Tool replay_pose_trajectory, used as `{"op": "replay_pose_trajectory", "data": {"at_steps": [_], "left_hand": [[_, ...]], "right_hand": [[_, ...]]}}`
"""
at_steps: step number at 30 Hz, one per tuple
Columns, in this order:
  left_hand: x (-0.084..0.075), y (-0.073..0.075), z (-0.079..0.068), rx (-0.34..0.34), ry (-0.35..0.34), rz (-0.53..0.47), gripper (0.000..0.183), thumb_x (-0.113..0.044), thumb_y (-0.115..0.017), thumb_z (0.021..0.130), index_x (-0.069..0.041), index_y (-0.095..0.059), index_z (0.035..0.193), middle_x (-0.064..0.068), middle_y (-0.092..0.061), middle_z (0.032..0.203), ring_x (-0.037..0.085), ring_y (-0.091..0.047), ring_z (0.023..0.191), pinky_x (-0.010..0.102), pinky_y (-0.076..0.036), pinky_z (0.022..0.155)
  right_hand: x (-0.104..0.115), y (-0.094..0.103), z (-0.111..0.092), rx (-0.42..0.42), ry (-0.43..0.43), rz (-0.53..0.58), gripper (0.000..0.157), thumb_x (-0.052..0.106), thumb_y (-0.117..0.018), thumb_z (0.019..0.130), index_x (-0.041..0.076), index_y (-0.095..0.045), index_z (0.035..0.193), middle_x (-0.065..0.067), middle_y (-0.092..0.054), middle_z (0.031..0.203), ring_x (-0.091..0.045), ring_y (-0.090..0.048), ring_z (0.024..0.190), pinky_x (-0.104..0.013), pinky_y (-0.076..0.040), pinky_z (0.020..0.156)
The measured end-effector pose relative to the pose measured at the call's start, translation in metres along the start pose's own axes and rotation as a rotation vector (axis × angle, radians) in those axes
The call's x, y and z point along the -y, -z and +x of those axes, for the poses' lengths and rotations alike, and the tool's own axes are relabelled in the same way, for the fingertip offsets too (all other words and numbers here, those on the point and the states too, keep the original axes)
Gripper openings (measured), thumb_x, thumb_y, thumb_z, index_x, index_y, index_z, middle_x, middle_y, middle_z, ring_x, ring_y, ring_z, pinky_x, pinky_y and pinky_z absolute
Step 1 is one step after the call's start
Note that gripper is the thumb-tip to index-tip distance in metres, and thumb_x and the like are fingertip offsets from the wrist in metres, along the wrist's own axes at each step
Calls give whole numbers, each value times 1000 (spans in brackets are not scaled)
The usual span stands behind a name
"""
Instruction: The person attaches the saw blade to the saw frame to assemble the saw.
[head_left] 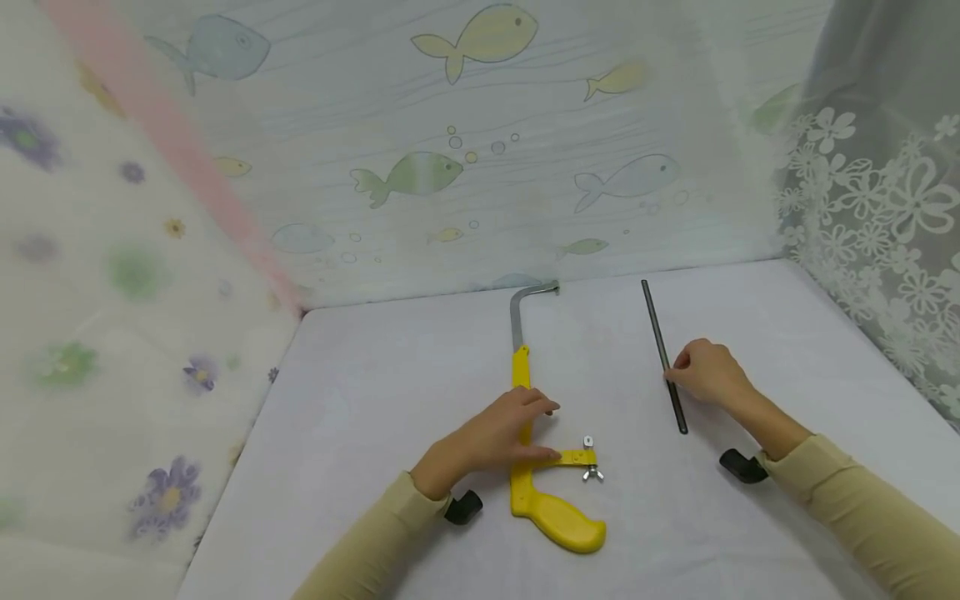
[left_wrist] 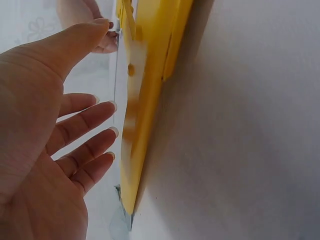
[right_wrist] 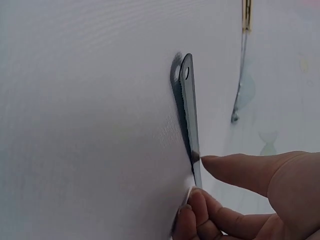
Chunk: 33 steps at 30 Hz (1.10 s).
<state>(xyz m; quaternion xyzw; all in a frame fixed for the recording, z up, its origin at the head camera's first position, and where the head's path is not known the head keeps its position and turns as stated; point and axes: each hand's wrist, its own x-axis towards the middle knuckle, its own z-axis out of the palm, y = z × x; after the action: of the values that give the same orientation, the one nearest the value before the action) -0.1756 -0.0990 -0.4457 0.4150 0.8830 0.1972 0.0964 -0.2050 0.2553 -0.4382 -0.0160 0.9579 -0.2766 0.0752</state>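
Note:
A yellow hacksaw frame (head_left: 521, 367) lies on the white cloth, its grey metal arm pointing away and its yellow handle (head_left: 566, 523) toward me. My left hand (head_left: 498, 429) is over the middle of the frame, thumb and fingers spread. In the left wrist view, the fingers are loosely bent beside the yellow frame (left_wrist: 150, 100) and grip nothing. To the right, my right hand (head_left: 708, 373) pinches a dark hacksaw blade (head_left: 656, 329) between thumb and fingers. The toothed edge and end hole of the blade (right_wrist: 191, 110) show in the right wrist view.
A wing nut (head_left: 592, 473) and a blade pin (head_left: 588, 442) sit on the frame's short yellow crosspiece. A fish-print curtain (head_left: 480, 192) closes off the back. A flowered sheet (head_left: 135, 333) hangs at left, and lace (head_left: 900, 200) at right.

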Motion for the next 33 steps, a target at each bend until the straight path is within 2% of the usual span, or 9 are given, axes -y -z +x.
{"op": "replay_pose_trajectory", "data": {"at_steps": [7, 13, 23, 33], "left_hand": [[-6, -4, 2, 14, -40, 27, 55, -46, -78, 90, -12, -63, 131, -3, -61, 121, 10, -50, 106, 23, -43, 97], [-8, -6, 4, 34, -49, 49, 47, -41, -78, 91, -13, -66, 126, -5, -61, 115, 8, -51, 102, 20, -44, 94], [-13, -12, 6, 67, -62, 57, 39, -35, -77, 93, -13, -67, 124, -5, -62, 114, 7, -51, 98, 16, -44, 89], [-17, -16, 7, 95, -57, 14, 31, -30, -74, 96, -12, -67, 121, -6, -59, 108, 5, -51, 92, 14, -44, 84]], "right_hand": [[4, -1, 2, 4, -3, -7, 28, 15, -67, 94, -13, -68, 99, -24, -68, 93, -31, -62, 79, -40, -51, 65], [7, 1, 5, 14, -27, -23, 26, 13, -66, 94, -13, -67, 97, -24, -68, 90, -31, -63, 78, -41, -51, 63], [14, 0, 3, 30, -55, -57, 26, 11, -61, 94, -14, -63, 100, -27, -66, 95, -35, -64, 81, -45, -53, 66], [13, -3, 4, 21, -59, -52, 22, 10, -61, 94, -12, -63, 98, -25, -66, 92, -35, -64, 81, -43, -52, 64]]}}
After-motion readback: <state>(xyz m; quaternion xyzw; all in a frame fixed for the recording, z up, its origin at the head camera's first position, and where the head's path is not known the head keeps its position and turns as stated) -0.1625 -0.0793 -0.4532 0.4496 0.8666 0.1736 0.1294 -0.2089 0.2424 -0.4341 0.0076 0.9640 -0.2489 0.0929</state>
